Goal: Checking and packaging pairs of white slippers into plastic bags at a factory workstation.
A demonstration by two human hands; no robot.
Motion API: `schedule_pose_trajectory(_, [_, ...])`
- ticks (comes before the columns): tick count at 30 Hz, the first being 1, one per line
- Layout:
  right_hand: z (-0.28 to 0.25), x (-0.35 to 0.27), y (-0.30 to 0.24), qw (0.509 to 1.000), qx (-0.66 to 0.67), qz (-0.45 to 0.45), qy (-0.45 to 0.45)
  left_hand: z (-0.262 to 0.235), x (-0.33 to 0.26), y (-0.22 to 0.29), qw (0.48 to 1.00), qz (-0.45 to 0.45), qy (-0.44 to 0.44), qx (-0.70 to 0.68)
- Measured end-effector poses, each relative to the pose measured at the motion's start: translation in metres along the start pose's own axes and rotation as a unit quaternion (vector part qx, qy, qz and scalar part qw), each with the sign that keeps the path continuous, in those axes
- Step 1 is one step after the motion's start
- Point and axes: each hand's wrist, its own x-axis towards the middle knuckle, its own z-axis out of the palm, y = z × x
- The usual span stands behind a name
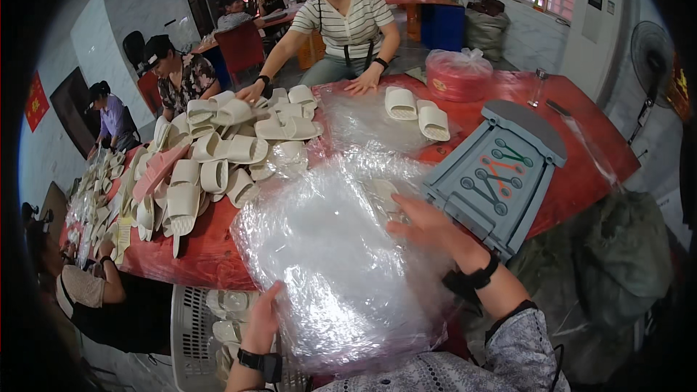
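Observation:
In front of me a stack of clear plastic bags [327,247] lies wrinkled and shiny over the near table edge. My left hand [263,319] rests against its left edge, thumb stretched up along the plastic; the other fingers are mostly hidden. Over the right side of the stack my right hand [435,225] reaches with its fingers stretched out, holding nothing I can see. Close to its fingertips a pale slipper [382,192] shows dimly at the plastic; I cannot tell whether it lies under or inside it.
A heap of cream slippers [218,152] covers the red table's left side. Beyond lies a slipper pair [417,112]. To the right are a grey tray [501,167] with coloured spoon shapes and a pink bagged bundle [459,72]. A white basket [192,341] stands below; a co-worker [341,22] sits opposite.

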Motion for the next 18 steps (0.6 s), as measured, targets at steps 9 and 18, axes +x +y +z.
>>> schedule_pose_trajectory(9, [-0.003,-0.102,-0.044,0.992,-0.048,-0.025,-0.117,0.008,-0.036,-0.022,0.998,0.011,-0.032,-0.059])
schedule_pose_trajectory(18, [-0.019,-0.053,-0.002,0.956,0.274,0.068,-0.077,0.034,-0.038,-0.009,0.995,0.074,0.029,0.065])
